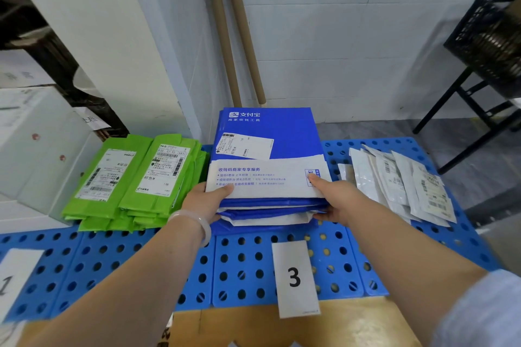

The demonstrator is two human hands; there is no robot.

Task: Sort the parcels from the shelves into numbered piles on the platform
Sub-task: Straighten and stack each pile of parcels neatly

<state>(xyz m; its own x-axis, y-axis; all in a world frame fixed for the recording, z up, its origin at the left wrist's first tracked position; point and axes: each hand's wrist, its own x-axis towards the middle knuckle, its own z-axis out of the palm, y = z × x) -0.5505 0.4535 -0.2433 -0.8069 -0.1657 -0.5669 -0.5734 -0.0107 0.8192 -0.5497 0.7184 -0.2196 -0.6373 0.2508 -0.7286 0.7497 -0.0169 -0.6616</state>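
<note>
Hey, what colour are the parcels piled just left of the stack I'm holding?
The parcels are bright green, with white shipping labels, clearest in the head view.

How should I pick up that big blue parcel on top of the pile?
Take the top blue parcel by its near edge, one corner per hand, as the left hand and right hand do: thumbs above, fingers below. It lies flat, wide and thin, that edge facing you.
</note>
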